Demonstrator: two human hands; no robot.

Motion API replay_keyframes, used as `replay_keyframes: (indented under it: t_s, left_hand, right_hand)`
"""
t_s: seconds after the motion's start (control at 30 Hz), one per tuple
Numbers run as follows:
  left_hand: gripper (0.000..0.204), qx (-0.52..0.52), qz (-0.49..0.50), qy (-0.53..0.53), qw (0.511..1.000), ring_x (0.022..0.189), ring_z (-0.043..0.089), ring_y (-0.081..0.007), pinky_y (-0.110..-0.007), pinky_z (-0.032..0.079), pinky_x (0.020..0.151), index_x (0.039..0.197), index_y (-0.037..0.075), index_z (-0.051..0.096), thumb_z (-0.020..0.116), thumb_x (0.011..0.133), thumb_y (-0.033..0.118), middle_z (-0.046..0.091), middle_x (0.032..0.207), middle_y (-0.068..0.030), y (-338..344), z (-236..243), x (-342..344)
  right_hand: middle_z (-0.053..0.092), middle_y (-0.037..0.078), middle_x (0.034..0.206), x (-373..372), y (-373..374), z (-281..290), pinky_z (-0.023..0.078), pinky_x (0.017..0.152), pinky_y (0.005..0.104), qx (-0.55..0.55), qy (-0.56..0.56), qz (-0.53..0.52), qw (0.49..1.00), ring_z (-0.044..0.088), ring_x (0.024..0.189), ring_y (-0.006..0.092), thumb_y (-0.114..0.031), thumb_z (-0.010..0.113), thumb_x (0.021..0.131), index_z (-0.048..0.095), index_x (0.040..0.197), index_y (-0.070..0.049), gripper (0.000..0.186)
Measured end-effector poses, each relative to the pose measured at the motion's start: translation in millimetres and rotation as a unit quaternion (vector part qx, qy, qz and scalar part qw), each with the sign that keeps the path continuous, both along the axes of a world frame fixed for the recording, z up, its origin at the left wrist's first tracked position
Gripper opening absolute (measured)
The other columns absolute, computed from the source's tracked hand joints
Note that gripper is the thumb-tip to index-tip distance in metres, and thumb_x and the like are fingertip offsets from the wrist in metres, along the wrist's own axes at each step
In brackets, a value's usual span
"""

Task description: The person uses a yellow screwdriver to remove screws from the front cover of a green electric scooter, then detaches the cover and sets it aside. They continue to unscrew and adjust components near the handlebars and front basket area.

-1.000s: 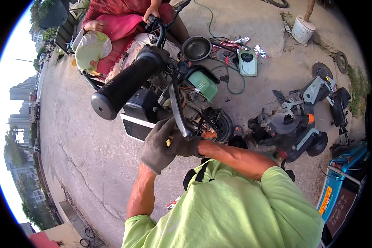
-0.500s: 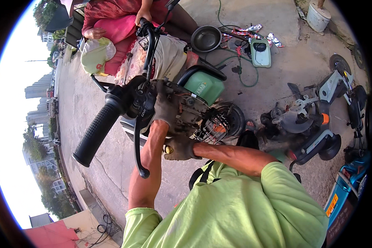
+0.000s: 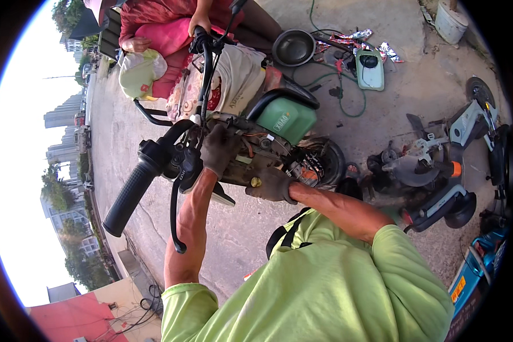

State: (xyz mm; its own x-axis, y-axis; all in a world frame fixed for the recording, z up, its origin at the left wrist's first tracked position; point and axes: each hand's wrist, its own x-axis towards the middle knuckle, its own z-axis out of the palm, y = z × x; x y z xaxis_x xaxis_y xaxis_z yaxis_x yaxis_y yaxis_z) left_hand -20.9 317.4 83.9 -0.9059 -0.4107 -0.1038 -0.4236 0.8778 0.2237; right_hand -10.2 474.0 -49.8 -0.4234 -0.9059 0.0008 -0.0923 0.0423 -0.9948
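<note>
A partly stripped scooter stands before me, its bare, dirty frame [image 3: 248,162] exposed below a green box-like part [image 3: 290,121] with a black loop over it. My left hand [image 3: 219,149], in a dark work glove, rests against the frame near the handlebar stem with its fingers curled; what they hold, if anything, is hidden. My right hand [image 3: 272,186], gloved too, is closed at the frame's near edge around something with a rounded yellow end [image 3: 255,182]; the rest of it is hidden. The black handlebar grip [image 3: 132,196] and its brake lever [image 3: 175,219] jut out beside my left forearm.
Across the scooter, another person's hand [image 3: 199,21] is on the far handlebar. A metal basin [image 3: 293,50], a green hose [image 3: 356,114] and a pale green shell [image 3: 370,71] lie on the ground. A dismantled scooter [image 3: 422,165] is at the right, with a white bucket [image 3: 451,23] beyond.
My right hand has moved away from my left wrist, rightward and a little farther off along the frame. My left hand stays at the frame. The whole view has shifted slightly.
</note>
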Motion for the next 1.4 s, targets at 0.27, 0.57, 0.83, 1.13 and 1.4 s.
replay_keyframes:
  t_s: [0.27, 0.57, 0.83, 1.13, 1.4]
  left_hand:
    - [0.015, -0.027, -0.095, 0.028, 0.995, 0.082, 0.07, -0.0347, -0.043, 0.055, 0.07, 0.102, 0.013, 0.069, 0.067, 0.093, 0.025, 0.069, 0.091, -0.0111, -27, -10, 22]
    - [0.018, 0.046, -0.019, 0.064, 0.997, 0.079, 0.072, -0.0332, -0.04, 0.056, 0.068, 0.102, 0.008, 0.07, 0.07, 0.093, 0.024, 0.072, 0.084, -0.016, -16, 9, 23]
    - [0.022, 0.049, -0.096, 0.018, 0.994, 0.077, 0.073, -0.0218, -0.032, 0.055, 0.065, 0.103, 0.002, 0.072, 0.078, 0.087, 0.015, 0.072, 0.086, -0.0127, -34, 26, 51]
    - [0.023, 0.176, -0.139, 0.005, 0.974, 0.087, 0.073, -0.0253, -0.037, 0.059, 0.076, 0.109, 0.007, 0.073, 0.078, 0.087, 0.011, 0.072, 0.099, -0.0115, -32, 56, 98]
    - [0.016, 0.166, -0.118, 0.007, 0.979, 0.089, 0.072, -0.0208, -0.032, 0.056, 0.079, 0.1, 0.003, 0.073, 0.079, 0.085, 0.006, 0.074, 0.094, -0.0104, -39, 47, 102]
  right_hand:
    - [0.072, 0.019, 0.112, -65, -11, -6, 0.054, 0.091, 0.0454, 0.007, -0.022, -0.134, 0.991, 0.068, 0.104, 0.0381, -0.037, 0.075, 0.082, 0.065, 0.129, -0.014, 0.053]
    - [0.071, 0.02, 0.114, -84, -19, 19, 0.053, 0.092, 0.0449, 0.104, -0.015, -0.111, 0.988, 0.068, 0.105, 0.038, -0.046, 0.074, 0.083, 0.067, 0.127, -0.013, 0.055]
    - [0.072, 0.02, 0.113, -74, -36, 1, 0.05, 0.096, 0.0471, -0.003, 0.045, -0.101, 0.994, 0.067, 0.107, 0.0401, -0.052, 0.075, 0.081, 0.057, 0.137, -0.012, 0.071]
    - [0.067, 0.022, 0.122, -24, -21, 15, 0.051, 0.095, 0.043, -0.105, -0.017, -0.098, 0.989, 0.067, 0.11, 0.0353, -0.04, 0.079, 0.084, 0.045, 0.146, -0.005, 0.079]
    - [0.072, 0.02, 0.099, -24, -18, 31, 0.055, 0.079, 0.0441, -0.054, -0.039, -0.12, 0.991, 0.07, 0.091, 0.0354, -0.041, 0.079, 0.085, 0.065, 0.115, -0.005, 0.048]
